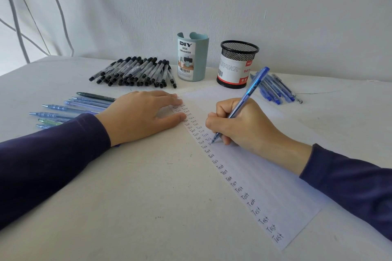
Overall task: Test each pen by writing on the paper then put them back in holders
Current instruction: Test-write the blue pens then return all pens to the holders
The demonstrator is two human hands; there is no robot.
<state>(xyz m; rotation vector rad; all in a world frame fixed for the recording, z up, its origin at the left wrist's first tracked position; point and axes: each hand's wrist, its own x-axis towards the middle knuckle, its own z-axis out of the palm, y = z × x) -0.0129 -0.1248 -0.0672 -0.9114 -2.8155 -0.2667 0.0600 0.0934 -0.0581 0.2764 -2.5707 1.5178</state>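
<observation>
Two holders stand at the back of the matte white table [127, 197]: a smooth pale blue-green plastic cup [192, 57] with a notched rim and a paper label, and a round black wire-mesh cup [238, 63] with a paper band. One long strip of white paper [265, 176] runs diagonally toward the near edge, with "Test" handwritten over and over down its left side.

The right hand [244, 125] is curled round a translucent blue pen [246, 99], its tip on the paper beside the second column of words. The left hand [140, 114] lies flat, fingers straight and slightly spread, fingertips pressing the paper's top left corner.

A heap of clear, black-capped pens [135, 72] lies left of the plastic cup – too many and too overlapped to count. About eight slim pens [84, 106], mostly blue, lie in a row beyond the left arm. A cluster of blue pens [273, 89] lies right of the mesh cup.
</observation>
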